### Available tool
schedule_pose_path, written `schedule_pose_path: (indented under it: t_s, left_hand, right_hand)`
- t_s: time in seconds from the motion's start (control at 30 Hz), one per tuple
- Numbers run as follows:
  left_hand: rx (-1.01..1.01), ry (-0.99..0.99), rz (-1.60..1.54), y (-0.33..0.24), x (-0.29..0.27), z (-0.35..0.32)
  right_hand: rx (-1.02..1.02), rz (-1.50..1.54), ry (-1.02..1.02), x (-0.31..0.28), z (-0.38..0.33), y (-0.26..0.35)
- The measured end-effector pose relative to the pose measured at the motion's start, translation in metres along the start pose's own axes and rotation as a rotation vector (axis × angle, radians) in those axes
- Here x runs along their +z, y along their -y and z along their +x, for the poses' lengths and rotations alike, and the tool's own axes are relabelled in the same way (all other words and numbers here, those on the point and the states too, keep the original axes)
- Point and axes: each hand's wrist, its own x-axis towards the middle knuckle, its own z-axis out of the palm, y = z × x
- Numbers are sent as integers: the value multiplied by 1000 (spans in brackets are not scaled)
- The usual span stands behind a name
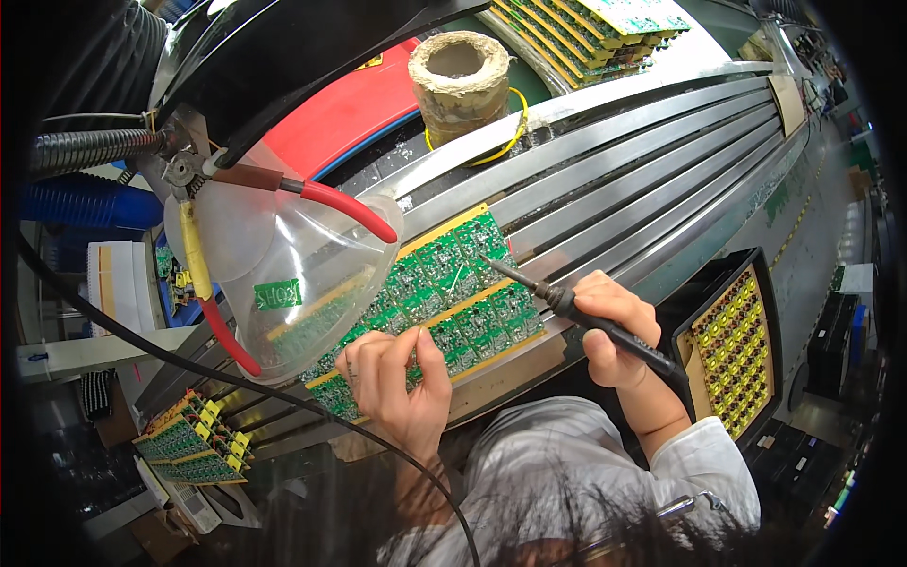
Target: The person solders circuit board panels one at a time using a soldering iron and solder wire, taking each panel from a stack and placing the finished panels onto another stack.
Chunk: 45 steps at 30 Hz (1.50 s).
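A green circuit board panel (444, 283) with yellow edge strips lies across the metal conveyor rails (614, 180). My left hand (397, 383) rests on its near edge, fingers bent on the board. My right hand (614, 331) grips a black soldering iron (567, 307) like a pen, its tip touching the panel's upper right part. A thin solder wire seems to run from my left hand toward the tip, too fine to be sure.
A clear plastic fume hood (283, 274) with red and yellow wires covers the board's left end. A crusted tan cylinder (460, 80) stands behind the rails. Stacked boards sit at top (586, 28) and lower left (194, 439). A black tray of yellow parts (732, 354) is at right.
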Motion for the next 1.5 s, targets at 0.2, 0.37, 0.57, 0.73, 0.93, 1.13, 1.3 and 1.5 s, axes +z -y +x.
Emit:
schedule_pose_path:
  t_s: [0.2,0.37,0.57,0.73,0.93,1.13,1.3,1.5]
  left_hand:
    - [0,-10,50,5,-2,3]
    - [-31,-25,76,14,-12,-1]
    - [-75,-32,87,24,-23,-7]
    - [-73,-56,107,30,-31,-8]
    - [-40,-92,104,37,-36,-9]
    - [-100,-4,70,24,-34,-14]
    - [-41,18,-96,7,-15,-17]
    - [21,96,-11,3,-13,-10]
  right_hand:
    - [62,67,-23,-1,9,-4]
    - [71,84,7,7,12,-3]
    - [69,63,69,26,15,1]
    - [64,59,88,39,19,2]
    - [89,124,67,49,15,-1]
    - [62,118,26,41,9,-3]
    - [51,63,-38,24,8,-4]
    - [63,78,-28,10,5,-4]
